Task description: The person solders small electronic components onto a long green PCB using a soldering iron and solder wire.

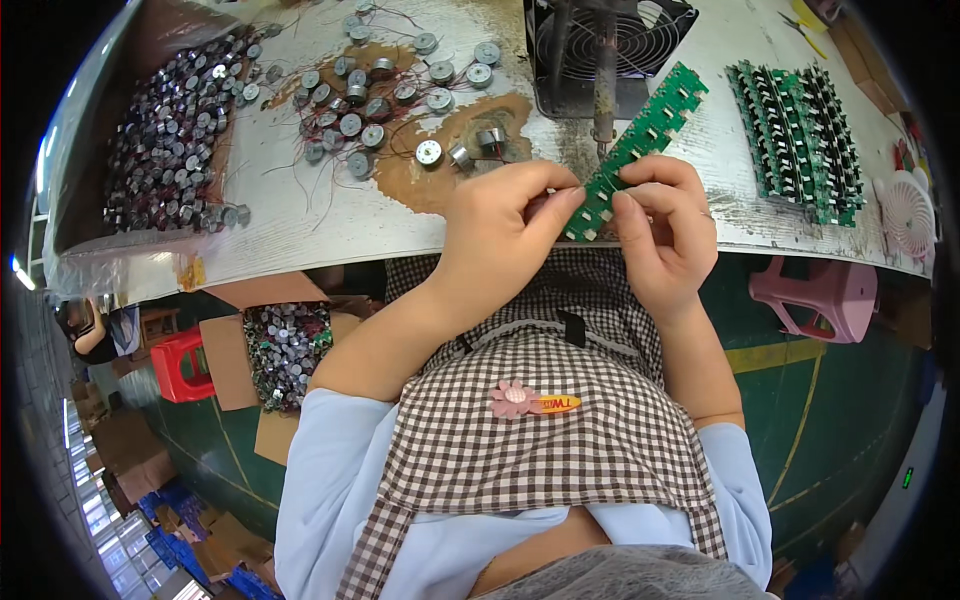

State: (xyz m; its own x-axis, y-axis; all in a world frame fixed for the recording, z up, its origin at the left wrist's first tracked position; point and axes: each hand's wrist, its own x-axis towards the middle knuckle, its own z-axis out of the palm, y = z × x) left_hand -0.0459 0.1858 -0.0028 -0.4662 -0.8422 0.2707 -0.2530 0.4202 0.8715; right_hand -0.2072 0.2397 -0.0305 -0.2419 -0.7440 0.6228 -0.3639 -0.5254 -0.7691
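Observation:
A long green circuit board strip [640, 140] with small white parts along it slants up and to the right between my hands, over the table's near edge. My left hand [510, 220] pinches the strip's left edge near its lower end between thumb and forefinger. On the opposite edge my right hand [670, 220] has its thumb and bent fingers closed on the board. Whether a thin wire is also between the fingertips, I cannot tell. Just behind the strip, an upright metal rod with a narrow tip [604, 110] points down.
Small round motors [350, 125] with thin wires lie loose at the back left, beside a heaped box of motors [170, 140]. A black fan [625, 45] stands behind the rod. Stacked green boards [800, 145] and a small pink fan [908, 215] are at the right. Below stands a motor-filled carton [225, 360].

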